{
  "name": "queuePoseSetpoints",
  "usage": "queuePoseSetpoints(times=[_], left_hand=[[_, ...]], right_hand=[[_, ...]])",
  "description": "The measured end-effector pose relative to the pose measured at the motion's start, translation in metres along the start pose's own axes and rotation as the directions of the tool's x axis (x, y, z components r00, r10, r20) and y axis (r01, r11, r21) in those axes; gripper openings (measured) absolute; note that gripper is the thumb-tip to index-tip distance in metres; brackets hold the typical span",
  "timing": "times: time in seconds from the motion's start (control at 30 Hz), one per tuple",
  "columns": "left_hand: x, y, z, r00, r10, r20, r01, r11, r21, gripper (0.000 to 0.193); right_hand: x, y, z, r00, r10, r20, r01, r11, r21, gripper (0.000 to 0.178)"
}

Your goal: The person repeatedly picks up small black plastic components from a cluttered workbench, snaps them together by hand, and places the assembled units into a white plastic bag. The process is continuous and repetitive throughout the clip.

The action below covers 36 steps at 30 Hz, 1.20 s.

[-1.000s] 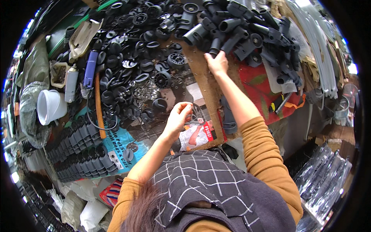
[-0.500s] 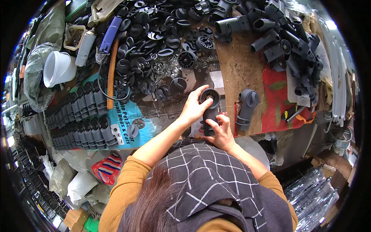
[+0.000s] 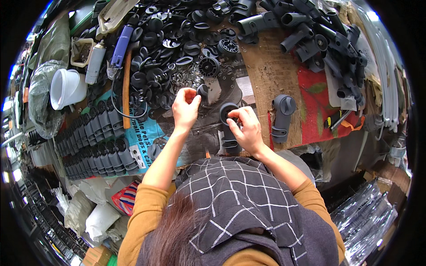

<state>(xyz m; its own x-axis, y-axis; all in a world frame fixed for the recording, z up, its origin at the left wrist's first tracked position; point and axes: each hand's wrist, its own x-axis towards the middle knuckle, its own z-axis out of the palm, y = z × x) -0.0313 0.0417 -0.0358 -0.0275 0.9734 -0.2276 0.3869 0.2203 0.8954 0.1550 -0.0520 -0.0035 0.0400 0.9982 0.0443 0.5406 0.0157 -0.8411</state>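
Observation:
My left hand point(image 3: 185, 111) has its fingers closed at a black round knob point(image 3: 203, 91), beside the loose parts pile. In front of me lies a dark grey plastic housing point(image 3: 230, 142), its round ring-shaped end pointing away from me. My right hand point(image 3: 247, 131) is over the housing, thumb and fingertips bunched at the ring's opening. Whatever those fingertips hold is too small or hidden to make out. To the right, a second housing point(image 3: 282, 119) lies apart from my hands, a round knob fitted in its far end.
Black knobs point(image 3: 155, 37) and metal springs point(image 3: 188, 75) are heaped at the back. Grey housings point(image 3: 306, 40) pile up at the far right. Rows of housings point(image 3: 100, 157) stand at the left. Also there are a wooden stick point(image 3: 127, 88), white bucket point(image 3: 66, 88) and screwdriver point(image 3: 339, 119).
My left hand has left the housing's ring and moved left to the black knob. My right hand has shifted from the housing's body up to the ring.

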Motion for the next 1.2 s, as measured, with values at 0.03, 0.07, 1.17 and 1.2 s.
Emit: queuePoseSetpoints(times=[0.03, 0.07, 1.17, 1.2], left_hand=[[-0.007, 0.008, 0.001, 0.986, -0.160, 0.048, 0.166, 0.942, -0.293, 0.020], [-0.014, 0.016, -0.001, 0.917, -0.341, 0.208, 0.399, 0.748, -0.530, 0.027], [-0.017, -0.008, 0.032, 0.741, -0.239, 0.627, 0.391, 0.913, -0.115, 0.047], [-0.017, -0.005, 0.032, 0.739, -0.238, 0.631, 0.386, 0.916, -0.107, 0.047]], right_hand=[[0.005, -0.006, 0.004, 0.989, 0.144, 0.018, -0.145, 0.984, 0.104, 0.028], [0.009, -0.011, 0.008, 0.961, 0.274, 0.032, -0.275, 0.937, 0.214, 0.030], [0.016, 0.042, -0.003, 0.798, 0.525, 0.296, -0.593, 0.771, 0.232, 0.031], [0.017, 0.042, -0.003, 0.805, 0.520, 0.285, -0.582, 0.784, 0.215, 0.030]])
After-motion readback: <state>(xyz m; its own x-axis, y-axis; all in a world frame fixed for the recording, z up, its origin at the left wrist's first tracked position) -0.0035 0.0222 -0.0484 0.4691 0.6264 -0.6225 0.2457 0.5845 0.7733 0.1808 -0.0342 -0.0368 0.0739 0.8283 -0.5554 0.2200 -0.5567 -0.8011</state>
